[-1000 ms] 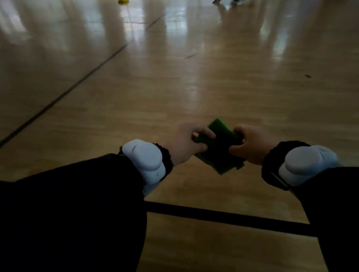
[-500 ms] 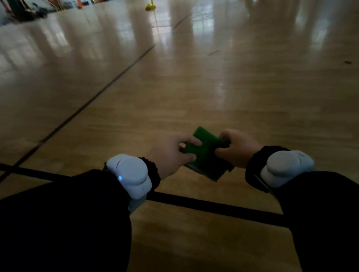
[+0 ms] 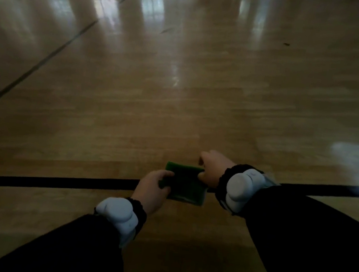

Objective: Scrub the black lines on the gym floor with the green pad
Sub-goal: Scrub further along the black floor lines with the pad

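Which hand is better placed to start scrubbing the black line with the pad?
Probably the right hand. It grips the green pad's far edge directly over the black line. The left hand pinches the near corner. It is close either way.

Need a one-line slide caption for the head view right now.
Both hands, left hand and right hand, hold the green pad over the black line on the gym floor.
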`<state>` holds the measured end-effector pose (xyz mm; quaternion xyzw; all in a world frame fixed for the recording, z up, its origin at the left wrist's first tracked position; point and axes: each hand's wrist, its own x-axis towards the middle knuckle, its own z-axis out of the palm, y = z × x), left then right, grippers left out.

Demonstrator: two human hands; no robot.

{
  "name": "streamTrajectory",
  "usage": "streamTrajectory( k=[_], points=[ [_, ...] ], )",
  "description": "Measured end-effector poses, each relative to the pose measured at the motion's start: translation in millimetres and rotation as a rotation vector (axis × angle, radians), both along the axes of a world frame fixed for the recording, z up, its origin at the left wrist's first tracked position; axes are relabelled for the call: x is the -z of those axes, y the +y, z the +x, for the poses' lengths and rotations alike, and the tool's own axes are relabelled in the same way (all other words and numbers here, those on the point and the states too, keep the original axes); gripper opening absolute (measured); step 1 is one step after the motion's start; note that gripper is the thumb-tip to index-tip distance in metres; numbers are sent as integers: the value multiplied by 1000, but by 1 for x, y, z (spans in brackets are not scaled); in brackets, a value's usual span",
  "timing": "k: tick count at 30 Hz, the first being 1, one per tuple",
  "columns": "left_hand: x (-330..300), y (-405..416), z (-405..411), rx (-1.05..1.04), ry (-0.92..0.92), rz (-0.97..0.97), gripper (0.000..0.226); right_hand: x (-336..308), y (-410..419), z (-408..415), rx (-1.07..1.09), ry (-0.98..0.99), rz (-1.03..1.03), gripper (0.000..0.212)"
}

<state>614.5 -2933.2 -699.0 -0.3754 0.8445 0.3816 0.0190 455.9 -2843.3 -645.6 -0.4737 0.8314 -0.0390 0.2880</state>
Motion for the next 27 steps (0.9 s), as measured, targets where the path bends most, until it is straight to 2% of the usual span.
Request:
streamTrajectory(
  k=[3, 10, 19, 22, 24, 27],
  points=[
    [31, 1, 4, 118, -257, -107, 60, 8, 6, 2, 13, 18, 14, 37],
    [86, 13, -18, 380, -488, -220, 64, 19, 26, -13, 104, 1, -33, 37],
    [106, -1, -30, 364, -589, -160, 60, 29, 48, -15, 219, 31, -63, 33],
    [107, 17, -36, 365, -612, -210, 59, 26, 52, -18, 256, 43, -90, 32],
    [108, 36, -41, 432, -605, -273, 59, 23, 52, -19, 272, 46, -104, 31],
    [106, 78, -47, 638, -533, -320, 59, 20, 50, -18, 284, 42, -119, 30]
  ],
)
